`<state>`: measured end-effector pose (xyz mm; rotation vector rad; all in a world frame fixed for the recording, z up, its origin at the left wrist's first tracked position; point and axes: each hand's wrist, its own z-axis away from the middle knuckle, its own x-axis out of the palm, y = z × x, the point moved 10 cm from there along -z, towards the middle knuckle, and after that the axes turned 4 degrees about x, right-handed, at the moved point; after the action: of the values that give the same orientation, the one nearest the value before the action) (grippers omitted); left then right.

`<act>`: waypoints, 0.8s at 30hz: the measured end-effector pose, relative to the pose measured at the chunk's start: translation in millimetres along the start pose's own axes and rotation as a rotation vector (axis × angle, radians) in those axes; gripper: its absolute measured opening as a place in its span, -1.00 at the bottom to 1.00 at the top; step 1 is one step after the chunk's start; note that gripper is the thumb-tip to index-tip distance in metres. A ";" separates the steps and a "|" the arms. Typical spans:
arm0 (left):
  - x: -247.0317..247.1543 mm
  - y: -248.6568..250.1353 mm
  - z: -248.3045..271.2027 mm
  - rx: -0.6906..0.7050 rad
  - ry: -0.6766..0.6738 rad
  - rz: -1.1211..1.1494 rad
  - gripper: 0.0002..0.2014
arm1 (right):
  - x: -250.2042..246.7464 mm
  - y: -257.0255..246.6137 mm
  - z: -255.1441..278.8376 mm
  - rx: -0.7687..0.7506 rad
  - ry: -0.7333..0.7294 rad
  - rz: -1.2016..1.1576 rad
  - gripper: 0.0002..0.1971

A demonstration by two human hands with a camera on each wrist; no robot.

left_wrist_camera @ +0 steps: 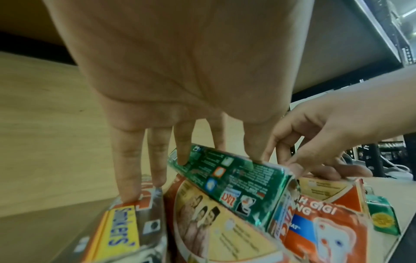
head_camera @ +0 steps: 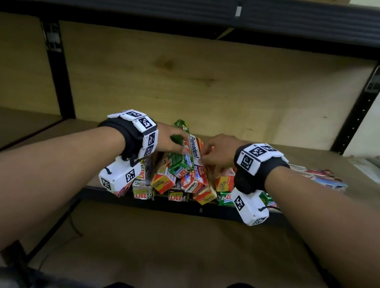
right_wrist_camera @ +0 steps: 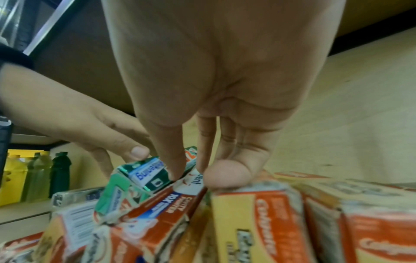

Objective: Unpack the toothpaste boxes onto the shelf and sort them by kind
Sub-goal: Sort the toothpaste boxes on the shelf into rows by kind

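Observation:
A heap of toothpaste boxes [head_camera: 179,181] lies at the front edge of the wooden shelf [head_camera: 235,116]. On top is a green Zact box [head_camera: 180,159] [left_wrist_camera: 225,178] [right_wrist_camera: 146,174], tilted. My left hand [head_camera: 172,139] [left_wrist_camera: 218,159] pinches it between thumb and fingers, while the outer fingers rest on a grey Zact Smokers box [left_wrist_camera: 126,222]. Beside it lies a white-and-red Pepsodent box [head_camera: 195,149] [right_wrist_camera: 193,183]. My right hand [head_camera: 206,155] [right_wrist_camera: 186,171] pinches its top with curled fingers. Orange boxes [right_wrist_camera: 258,222] fill the heap under both hands.
More boxes [head_camera: 319,176] lie flat on the shelf to the right. Black uprights [head_camera: 59,72] [head_camera: 360,109] flank the bay, and a black beam [head_camera: 201,6] runs overhead. Bare shelf board stretches behind the heap. Bottles [right_wrist_camera: 45,174] stand in the bay to the left.

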<state>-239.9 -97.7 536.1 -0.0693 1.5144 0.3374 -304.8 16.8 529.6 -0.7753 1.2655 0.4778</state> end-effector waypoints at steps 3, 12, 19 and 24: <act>3.1 -7.5 -3.2 -0.037 0.000 0.058 -0.43 | 9.3 -7.9 -3.9 0.023 -0.062 0.070 -0.56; 0.7 -11.8 -11.3 -0.177 0.168 0.381 -0.33 | 10.3 -15.0 -7.1 -0.043 -0.085 0.048 -0.48; -9.2 -20.7 -12.7 -0.226 0.245 0.591 -0.41 | 14.8 -12.5 -12.6 -0.007 -0.110 0.037 -0.50; -43.1 -42.1 -5.0 -0.196 0.438 0.641 -0.47 | 13.6 -15.5 -16.6 0.059 -0.054 0.143 -0.61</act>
<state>-234.6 -146.6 571.4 0.2066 1.9108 1.0365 -301.4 -7.2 518.7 -0.6212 1.2845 0.5707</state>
